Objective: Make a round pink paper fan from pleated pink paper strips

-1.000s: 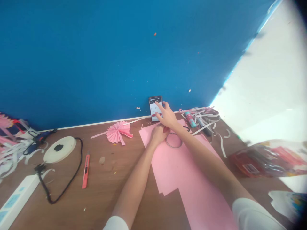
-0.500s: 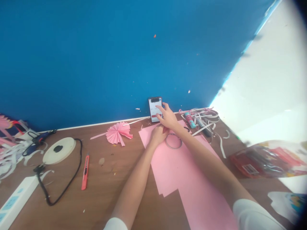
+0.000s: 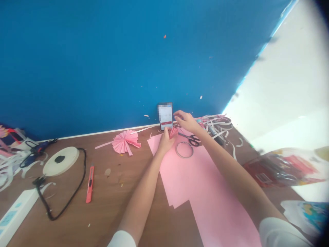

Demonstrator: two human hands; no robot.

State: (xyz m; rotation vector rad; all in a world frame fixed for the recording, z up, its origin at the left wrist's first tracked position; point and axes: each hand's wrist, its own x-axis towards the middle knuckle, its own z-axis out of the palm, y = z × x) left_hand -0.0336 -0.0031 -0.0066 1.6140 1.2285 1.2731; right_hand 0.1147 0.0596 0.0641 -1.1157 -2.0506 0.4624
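My left hand (image 3: 166, 141) is closed around a small folded piece of pink paper (image 3: 173, 132), just below the phone. Propped upright against the blue wall, the phone (image 3: 166, 118) shows a lit screen with a red bar. My right hand (image 3: 187, 120) hovers to the phone's right, fingers loosely stretched and holding nothing. Under my arms lie sheets of pink paper (image 3: 185, 175). On them rest a thin metal ring (image 3: 184, 150) and black-handled scissors (image 3: 194, 140). A pleated pink paper fan (image 3: 126, 142) lies on the table left of my left hand.
A red box cutter (image 3: 90, 184), a white round disc with black cable (image 3: 61, 161) and a power strip (image 3: 17, 212) lie to the left. Paper strips (image 3: 218, 125) are heaped at the back right, near a clear plastic bag (image 3: 280, 168). The blue wall (image 3: 115, 61) closes off the back.
My right hand has drawn back from the phone screen to the right. The scissors and the folded pink paper in my left hand now show. The view has shifted slightly.
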